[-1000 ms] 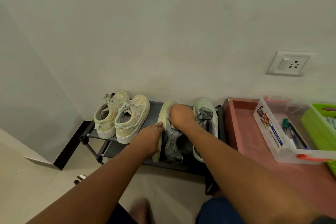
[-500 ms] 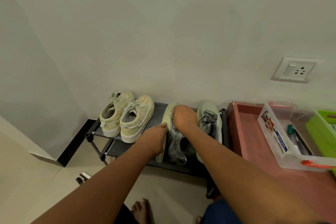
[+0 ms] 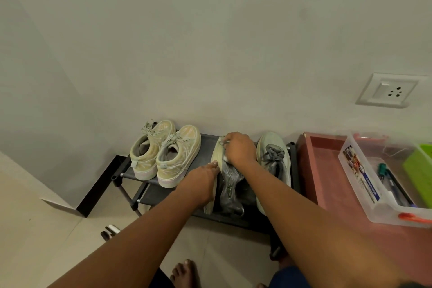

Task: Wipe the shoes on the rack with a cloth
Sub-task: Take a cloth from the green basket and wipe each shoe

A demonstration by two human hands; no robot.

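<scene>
Cloth (image 3: 225,158) mostly under right hand (image 3: 239,148)

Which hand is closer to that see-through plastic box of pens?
The right hand. It grips a cloth on a shoe's toe, with one shoe between it and the box; the left hand is further left.

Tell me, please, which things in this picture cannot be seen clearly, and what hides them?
Head view only:
- Cloth: mostly under the right hand; only a pale bit shows.
- Tilted shoe: toe hidden by the right hand, its side by the left hand.
- Right grey shoe: heel behind the right forearm.
- Label on the clear box: print too small.
- Green bin: cut off by the right edge.
</scene>
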